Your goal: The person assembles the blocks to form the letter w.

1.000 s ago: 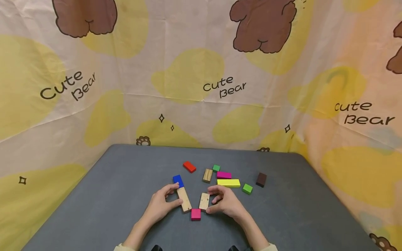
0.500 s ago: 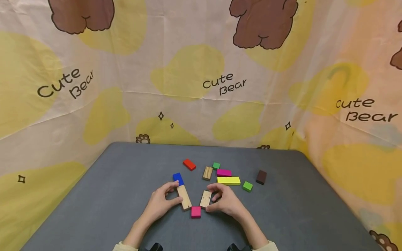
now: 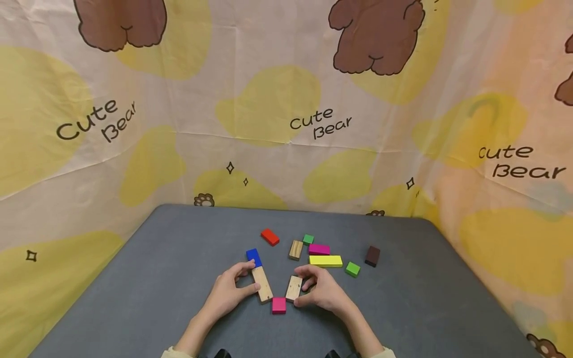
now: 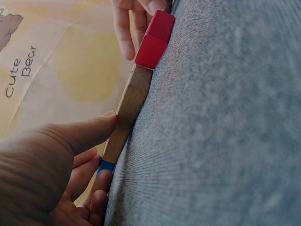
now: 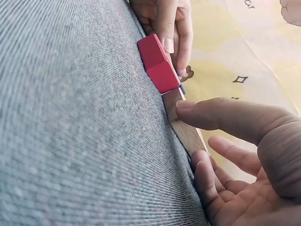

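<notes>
On the grey table, a long plain wooden block (image 3: pixel 262 285) lies slanted, its far end against a blue block (image 3: pixel 253 257). My left hand (image 3: pixel 232 290) holds this pair from the left, thumb on the wood's side and fingers at the blue block. A pink-red block (image 3: pixel 279 306) sits at the near end, with its corner by the long block. To its right, a shorter wooden block (image 3: pixel 294 288) leans outward. My right hand (image 3: pixel 323 290) pinches it, thumb (image 5: pixel 188 112) toward the near end and fingers toward the far end. Together the blocks form a V shape.
Behind the hands lie a red block (image 3: pixel 270 237), a striped wooden block (image 3: pixel 296 250), a green block (image 3: pixel 308 239), a magenta block (image 3: pixel 319 249) and a yellow block (image 3: pixel 325 261). Farther right are a light green block (image 3: pixel 352 269) and a dark brown block (image 3: pixel 372 256). A printed curtain (image 3: pixel 268 109) surrounds the table.
The shorter wooden block has shifted slightly right and turned a little clockwise in my right hand. My left hand and its blocks stay in place.
</notes>
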A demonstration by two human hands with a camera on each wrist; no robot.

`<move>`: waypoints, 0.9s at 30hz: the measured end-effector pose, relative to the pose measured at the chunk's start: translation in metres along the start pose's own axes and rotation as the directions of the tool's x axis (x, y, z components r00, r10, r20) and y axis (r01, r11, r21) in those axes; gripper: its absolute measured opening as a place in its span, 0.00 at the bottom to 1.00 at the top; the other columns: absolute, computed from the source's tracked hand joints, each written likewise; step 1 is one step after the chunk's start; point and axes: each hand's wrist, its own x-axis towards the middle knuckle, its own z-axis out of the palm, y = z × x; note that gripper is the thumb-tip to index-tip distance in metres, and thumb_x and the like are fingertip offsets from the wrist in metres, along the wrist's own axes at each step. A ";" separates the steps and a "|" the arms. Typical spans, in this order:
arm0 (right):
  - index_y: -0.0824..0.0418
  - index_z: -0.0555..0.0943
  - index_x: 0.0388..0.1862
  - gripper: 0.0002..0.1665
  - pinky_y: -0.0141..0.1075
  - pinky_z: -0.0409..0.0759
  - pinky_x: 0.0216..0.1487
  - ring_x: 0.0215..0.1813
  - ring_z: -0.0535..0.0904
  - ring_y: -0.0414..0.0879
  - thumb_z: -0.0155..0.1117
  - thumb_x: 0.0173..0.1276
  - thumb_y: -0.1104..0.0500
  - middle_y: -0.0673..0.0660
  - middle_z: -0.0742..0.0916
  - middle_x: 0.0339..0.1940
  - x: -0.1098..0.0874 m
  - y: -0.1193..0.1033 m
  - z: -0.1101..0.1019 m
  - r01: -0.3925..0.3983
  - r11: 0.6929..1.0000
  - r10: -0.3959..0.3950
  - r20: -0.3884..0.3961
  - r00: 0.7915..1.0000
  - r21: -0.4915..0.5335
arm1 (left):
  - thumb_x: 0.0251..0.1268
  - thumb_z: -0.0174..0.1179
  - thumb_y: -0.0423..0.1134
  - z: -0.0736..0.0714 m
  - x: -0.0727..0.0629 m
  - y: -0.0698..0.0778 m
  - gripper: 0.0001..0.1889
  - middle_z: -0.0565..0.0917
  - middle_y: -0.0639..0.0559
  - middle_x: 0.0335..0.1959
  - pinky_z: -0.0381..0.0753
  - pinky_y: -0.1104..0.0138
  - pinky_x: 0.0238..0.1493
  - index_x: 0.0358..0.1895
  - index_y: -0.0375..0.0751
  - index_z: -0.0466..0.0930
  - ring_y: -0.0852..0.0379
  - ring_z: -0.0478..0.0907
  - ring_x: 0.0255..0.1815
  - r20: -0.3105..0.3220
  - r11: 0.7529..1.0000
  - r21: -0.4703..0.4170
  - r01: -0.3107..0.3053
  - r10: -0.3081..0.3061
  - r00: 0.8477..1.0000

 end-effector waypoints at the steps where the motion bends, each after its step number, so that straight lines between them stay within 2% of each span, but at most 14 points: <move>1: 0.65 0.78 0.58 0.39 0.39 0.78 0.39 0.41 0.76 0.51 0.83 0.44 0.67 0.56 0.82 0.48 0.000 0.000 0.000 0.002 1.000 -0.002 0.003 1.000 0.000 | 0.55 0.74 0.44 0.000 0.000 0.000 0.29 0.81 0.49 0.57 0.72 0.49 0.60 0.61 0.42 0.79 0.48 0.77 0.57 -0.001 1.000 0.000 0.001 -0.001 1.000; 8: 0.65 0.78 0.59 0.39 0.39 0.77 0.40 0.42 0.76 0.51 0.83 0.46 0.66 0.55 0.82 0.51 -0.001 -0.002 0.001 0.006 1.000 -0.006 0.015 1.000 0.023 | 0.55 0.75 0.43 -0.002 -0.001 0.001 0.29 0.81 0.49 0.57 0.71 0.49 0.60 0.61 0.42 0.79 0.48 0.76 0.57 0.002 1.000 -0.013 0.008 -0.008 1.000; 13: 0.65 0.78 0.60 0.34 0.38 0.77 0.36 0.40 0.77 0.50 0.79 0.55 0.59 0.57 0.82 0.50 -0.003 -0.003 0.000 -0.017 0.997 0.018 -0.012 1.000 0.076 | 0.55 0.74 0.43 -0.002 -0.002 0.001 0.29 0.81 0.49 0.57 0.71 0.48 0.60 0.61 0.42 0.79 0.48 0.76 0.57 0.006 1.000 -0.008 0.010 -0.010 1.000; 18: 0.65 0.80 0.57 0.29 0.39 0.78 0.35 0.38 0.79 0.49 0.77 0.59 0.54 0.59 0.83 0.51 0.003 -0.003 -0.003 0.002 0.998 0.006 -0.148 0.989 0.057 | 0.55 0.74 0.43 -0.002 -0.002 0.001 0.29 0.81 0.50 0.57 0.71 0.49 0.60 0.61 0.43 0.79 0.49 0.76 0.57 0.001 1.000 -0.003 0.017 -0.017 1.000; 23: 0.62 0.84 0.50 0.22 0.39 0.82 0.40 0.43 0.79 0.50 0.77 0.58 0.56 0.58 0.84 0.48 0.018 -0.004 -0.016 0.038 0.998 -0.052 -0.321 0.946 -0.051 | 0.55 0.75 0.43 -0.002 0.000 0.001 0.29 0.81 0.50 0.57 0.71 0.48 0.60 0.61 0.42 0.79 0.48 0.76 0.57 0.005 1.000 -0.007 0.013 -0.013 1.000; 25: 0.62 0.85 0.49 0.21 0.40 0.83 0.41 0.45 0.80 0.51 0.78 0.58 0.57 0.58 0.85 0.47 0.026 -0.005 -0.022 0.048 0.995 -0.076 -0.354 0.932 -0.086 | 0.54 0.75 0.43 -0.002 0.000 0.001 0.29 0.81 0.50 0.57 0.71 0.49 0.60 0.61 0.43 0.79 0.49 0.76 0.57 0.006 1.000 -0.011 0.018 -0.018 1.000; 27: 0.62 0.85 0.49 0.21 0.41 0.83 0.41 0.46 0.80 0.52 0.78 0.57 0.58 0.59 0.85 0.45 0.032 -0.005 -0.027 0.053 0.992 -0.091 -0.357 0.930 -0.115 | 0.54 0.75 0.43 -0.002 0.000 0.000 0.29 0.81 0.51 0.57 0.71 0.49 0.61 0.61 0.43 0.79 0.50 0.76 0.57 0.006 1.000 -0.014 0.021 -0.021 1.000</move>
